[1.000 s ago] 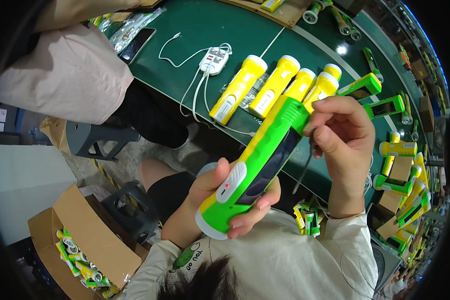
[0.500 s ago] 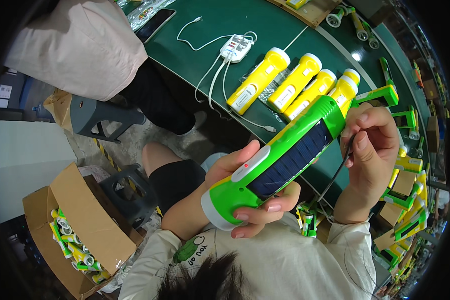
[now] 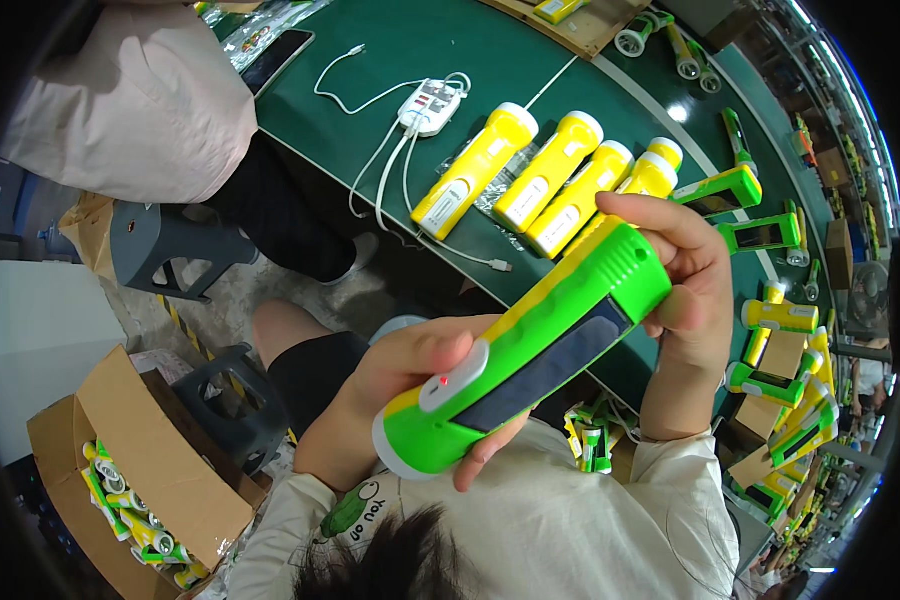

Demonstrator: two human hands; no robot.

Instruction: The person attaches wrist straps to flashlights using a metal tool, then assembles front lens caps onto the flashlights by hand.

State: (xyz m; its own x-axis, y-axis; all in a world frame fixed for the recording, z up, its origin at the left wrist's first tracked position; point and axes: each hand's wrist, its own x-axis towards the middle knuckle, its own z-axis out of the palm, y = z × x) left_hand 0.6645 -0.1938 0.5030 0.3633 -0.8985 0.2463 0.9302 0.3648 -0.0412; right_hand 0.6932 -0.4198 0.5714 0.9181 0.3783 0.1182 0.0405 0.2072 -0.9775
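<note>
A green and yellow flashlight with a dark solar panel along its side lies slantwise across both my hands. Its wide pale head end points down and left, and a small red light shows on its grey switch plate. My left hand is wrapped round the body near the head, thumb by the switch plate. At the ribbed tail end, my right hand closes its fingers and thumb on the flashlight. Just beyond it, several yellow flashlights lie side by side on the green table.
A white charging hub with cables and a phone lie on the table. Another person in a pale top is at the left. An open carton of flashlights stands lower left, near dark stools. More flashlights fill the right.
My right hand has gone from holding a thin dark cord beside the flashlight to gripping its tail end. The cord is out of sight. The flashlight sits slightly lower and farther left.
</note>
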